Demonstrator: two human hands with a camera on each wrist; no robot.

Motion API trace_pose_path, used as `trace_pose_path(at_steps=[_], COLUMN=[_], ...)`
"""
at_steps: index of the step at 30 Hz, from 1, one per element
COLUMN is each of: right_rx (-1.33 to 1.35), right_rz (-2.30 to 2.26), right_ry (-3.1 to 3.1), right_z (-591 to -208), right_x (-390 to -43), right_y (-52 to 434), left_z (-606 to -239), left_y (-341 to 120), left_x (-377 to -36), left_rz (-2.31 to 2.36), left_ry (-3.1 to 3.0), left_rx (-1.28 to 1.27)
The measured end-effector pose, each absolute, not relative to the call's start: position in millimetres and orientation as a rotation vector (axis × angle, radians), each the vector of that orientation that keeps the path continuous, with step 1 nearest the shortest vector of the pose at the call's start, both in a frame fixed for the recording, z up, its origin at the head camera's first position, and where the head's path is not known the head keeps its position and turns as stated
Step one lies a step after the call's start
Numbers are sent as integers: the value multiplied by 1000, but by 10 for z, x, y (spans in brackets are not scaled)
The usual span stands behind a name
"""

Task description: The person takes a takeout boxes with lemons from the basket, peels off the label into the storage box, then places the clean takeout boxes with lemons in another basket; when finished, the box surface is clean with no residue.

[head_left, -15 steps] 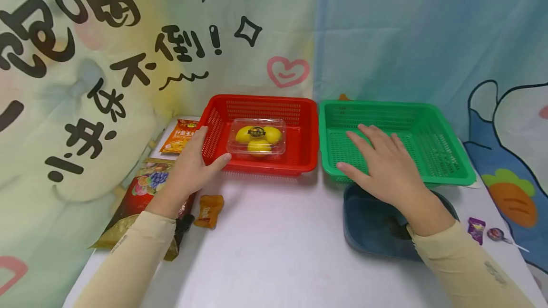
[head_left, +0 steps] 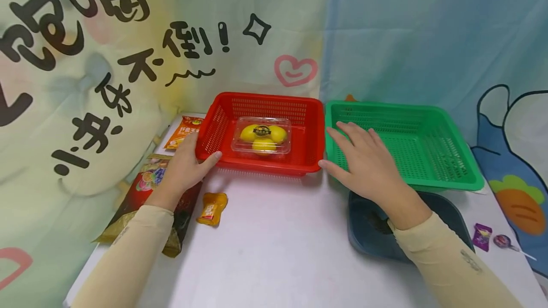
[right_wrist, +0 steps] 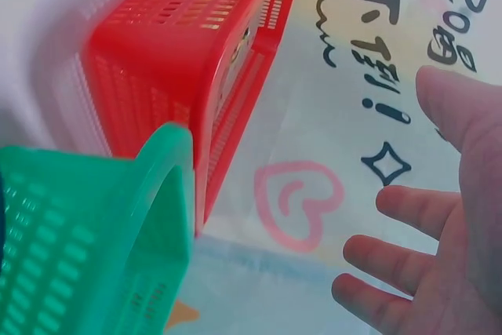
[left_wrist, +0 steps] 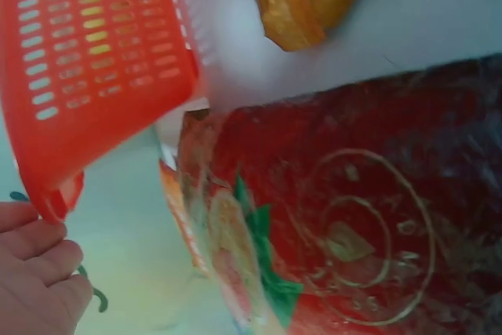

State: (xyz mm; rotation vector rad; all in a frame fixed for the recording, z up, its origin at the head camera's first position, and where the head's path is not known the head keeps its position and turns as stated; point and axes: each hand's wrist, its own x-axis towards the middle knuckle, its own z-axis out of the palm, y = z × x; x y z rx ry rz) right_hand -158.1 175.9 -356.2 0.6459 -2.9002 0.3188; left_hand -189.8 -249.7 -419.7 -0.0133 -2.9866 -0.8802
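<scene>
A red plastic basket (head_left: 310, 151) stands at the back of the table and holds a clear box of yellow fruit (head_left: 262, 136) with a dark label. My left hand (head_left: 181, 170) is at the basket's left side, thumb by its front corner. In the left wrist view the fingers (left_wrist: 51, 260) lie right at the red rim. My right hand (head_left: 366, 165) hovers with fingers spread over the left part of a green basket (head_left: 462, 179). Its thumb tip reaches the red basket's right front corner. Nothing is in the right hand.
Left of the red basket lie an orange snack packet (head_left: 181, 132), a big red-and-gold bag (head_left: 143, 194) and a small orange wrapped piece (head_left: 211, 208). A dark blue bin (head_left: 364, 232) is under my right forearm. Purple candy (head_left: 482, 236) and a lollipop (head_left: 503, 241) lie at right.
My right hand has moved left, from over the green basket to the gap beside the red one. The left hand has come down beside the red basket's left side. The view has shifted slightly.
</scene>
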Motion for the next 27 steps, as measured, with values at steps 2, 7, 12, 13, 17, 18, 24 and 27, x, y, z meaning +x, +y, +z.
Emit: trace_pose_path(at_steps=[2, 7, 12, 13, 17, 18, 24, 27], right_rx=[658, 673, 695, 695, 673, 663, 567, 512], right_rz=[305, 293, 349, 374, 507, 553, 800, 891], right_ry=[-2897, -2906, -2929, -2942, -3006, -3028, -3160, -3227], right_z=[-3561, -3563, -3562, -3561, -3549, -3542, -3555, -3607], right_x=[-1610, -1694, -1833, -1866, -2053, -2109, -2500, -2680], right_y=[1700, 1560, 1420, 1396, 1291, 1261, 1076, 987], left_z=[-4207, -4245, -4291, -4293, -4288, -4285, -4295, -4295], left_y=[-2517, -2547, -2561, -2559, -2540, -2537, -2542, -2545], left_x=[-1900, -1909, -1928, -1930, -1934, -1935, -1927, -1913], left_rz=[-844, -791, -803, -799, -807, -809, -824, -831], left_ry=[-3016, -3045, -3030, -3030, -3031, -3032, -3027, -3022], left_rx=[1, 14, 18, 17, 22, 25, 46, 58])
